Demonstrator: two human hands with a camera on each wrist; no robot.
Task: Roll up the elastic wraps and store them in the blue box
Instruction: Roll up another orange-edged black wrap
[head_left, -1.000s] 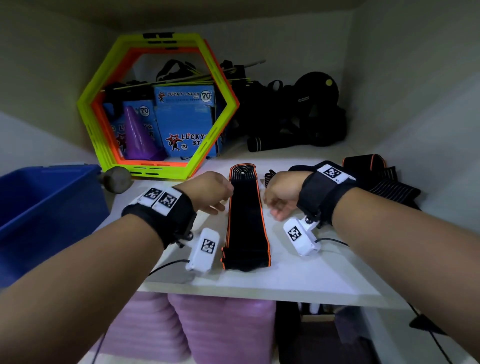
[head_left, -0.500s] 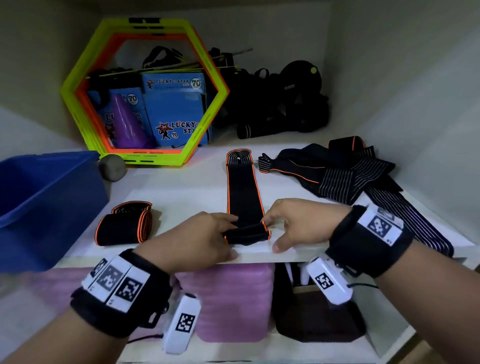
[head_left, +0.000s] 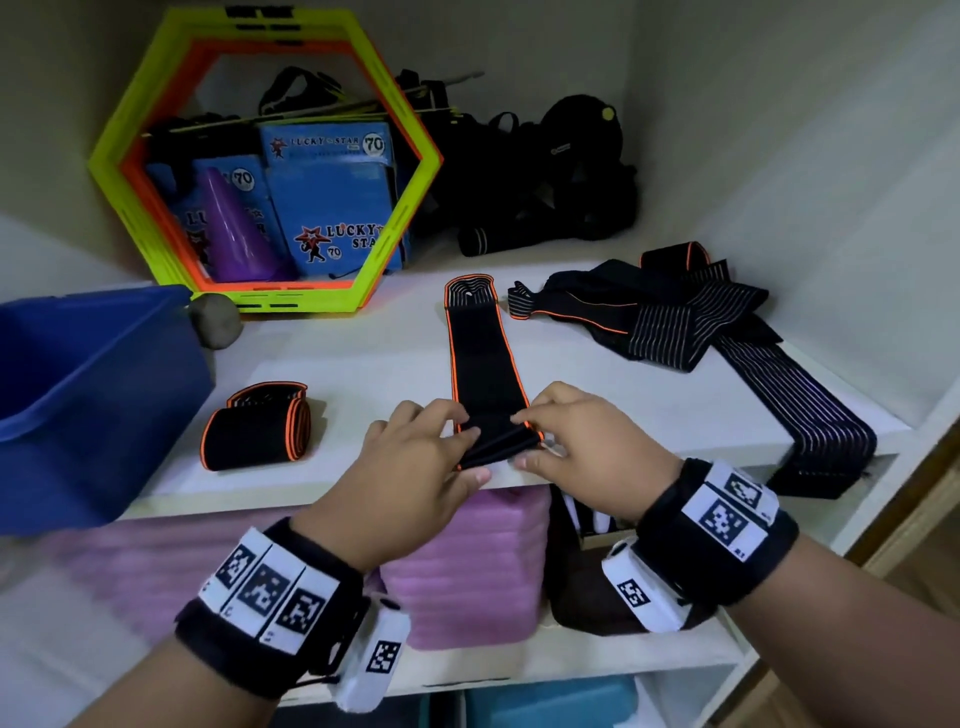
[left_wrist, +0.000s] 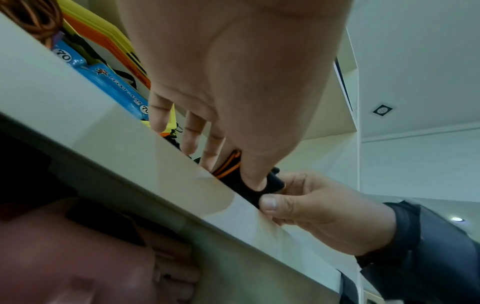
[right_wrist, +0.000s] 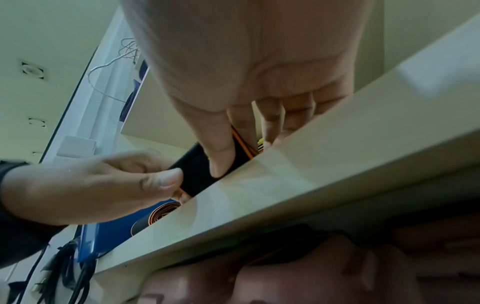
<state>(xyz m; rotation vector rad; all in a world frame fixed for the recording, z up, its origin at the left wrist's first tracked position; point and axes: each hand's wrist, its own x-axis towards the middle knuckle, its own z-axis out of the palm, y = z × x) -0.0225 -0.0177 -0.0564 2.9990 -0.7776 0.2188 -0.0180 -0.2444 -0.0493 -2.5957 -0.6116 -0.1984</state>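
A black elastic wrap with orange edging (head_left: 480, 353) lies lengthwise on the white shelf (head_left: 363, 364). Its near end is folded over at the shelf's front edge. My left hand (head_left: 415, 457) and my right hand (head_left: 582, 441) both pinch that folded end (left_wrist: 249, 189) (right_wrist: 197, 170) between thumb and fingers. A rolled wrap (head_left: 257, 431) lies to the left on the shelf. The blue box (head_left: 78, 395) stands at the far left. A heap of unrolled wraps (head_left: 665, 317) lies at the right, one striped strip (head_left: 810, 415) hanging over the edge.
A yellow and orange hexagon frame (head_left: 265, 156) leans at the back with blue packets and a purple cone inside it. Black gear (head_left: 545, 176) fills the back corner. A grey ball (head_left: 215, 319) sits beside the box. Pink mats (head_left: 467, 566) lie on the lower shelf.
Both hands came back from the middle of the wrap to its near end and took hold of it, folding it over. The head view pulled back and down.
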